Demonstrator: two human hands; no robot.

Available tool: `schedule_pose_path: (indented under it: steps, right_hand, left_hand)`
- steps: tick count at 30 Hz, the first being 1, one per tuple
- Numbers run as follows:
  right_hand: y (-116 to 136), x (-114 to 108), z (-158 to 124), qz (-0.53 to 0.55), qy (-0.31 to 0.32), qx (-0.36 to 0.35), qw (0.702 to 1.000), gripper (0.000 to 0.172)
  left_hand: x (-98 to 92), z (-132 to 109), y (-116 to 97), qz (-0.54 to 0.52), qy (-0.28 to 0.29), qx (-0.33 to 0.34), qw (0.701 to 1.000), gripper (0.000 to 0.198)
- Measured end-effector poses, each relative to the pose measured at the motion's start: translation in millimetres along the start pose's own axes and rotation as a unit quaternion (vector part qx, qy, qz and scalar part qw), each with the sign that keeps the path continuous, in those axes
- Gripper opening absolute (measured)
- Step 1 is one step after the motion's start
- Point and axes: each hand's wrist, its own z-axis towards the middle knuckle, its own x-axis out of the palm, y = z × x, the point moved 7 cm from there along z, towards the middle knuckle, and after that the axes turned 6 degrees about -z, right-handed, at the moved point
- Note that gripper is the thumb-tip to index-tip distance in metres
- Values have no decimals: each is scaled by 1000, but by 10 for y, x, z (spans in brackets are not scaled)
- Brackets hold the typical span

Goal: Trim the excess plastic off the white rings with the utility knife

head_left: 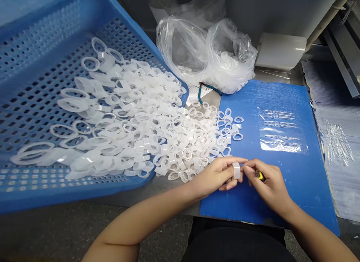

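Over the front of a blue board (233, 205), my left hand (218, 173) has its fingers closed on a translucent white plastic ring (236, 170). Close against it, my right hand (271, 185) grips a small tool with a yellow and black handle (260, 175). The tool's working end is hidden behind the fingers near the ring, so its kind does not show. Just beyond my left hand lies a heap of similar white rings (187, 154), spreading from the mouth of a tilted blue basket (84, 199) onto the board.
A clear plastic bag (197, 48) with white rings stands at the back, a dark teal cord (209, 86) beside it. Thin clear pieces lie on a plastic sheet (282, 143) on the board. More thin clear pieces (339, 143) are piled at the right.
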Motion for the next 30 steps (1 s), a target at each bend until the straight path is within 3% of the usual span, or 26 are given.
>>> schedule_pose_path:
  steps: [4,7,14,16,18,19,21,24,27,30]
  right_hand:
    - [12,75,-19,-18,14,-20,1000,16]
    - [41,93,-36,-31,9,-48,998,20]
    - [-46,-161,-12,-127,-83,-5,988,37]
    - [-121,-219,13,-141,-97,20,985,28]
    - [-245,-271,43,-154,-110,58,980,7]
    - [-312,-287,60,-164,-113,74,977,9]
    - [-428,-271,102,-206,-95,90,970,16]
    - [-523,-136,182,-290,-23,80,953,15]
    - [-534,-5,282,-332,20,73,940,19]
    - [-541,89,423,-361,40,77,929,26]
  left_hand:
    - [-36,-29,-35,99,-37,18,994,42]
    - [-26,-36,-13,125,-33,18,991,40]
    - [30,7,36,19,10,12,1000,33]
    - [66,20,43,-37,31,9,999,33]
    - [109,23,69,-79,57,-11,995,33]
    - [127,20,87,-76,67,-25,995,29]
    - [147,12,126,-24,83,-44,995,19]
    - [157,14,192,52,99,-56,992,36]
    - [170,35,267,53,113,-68,990,47]
    - [168,62,275,40,116,-56,991,46]
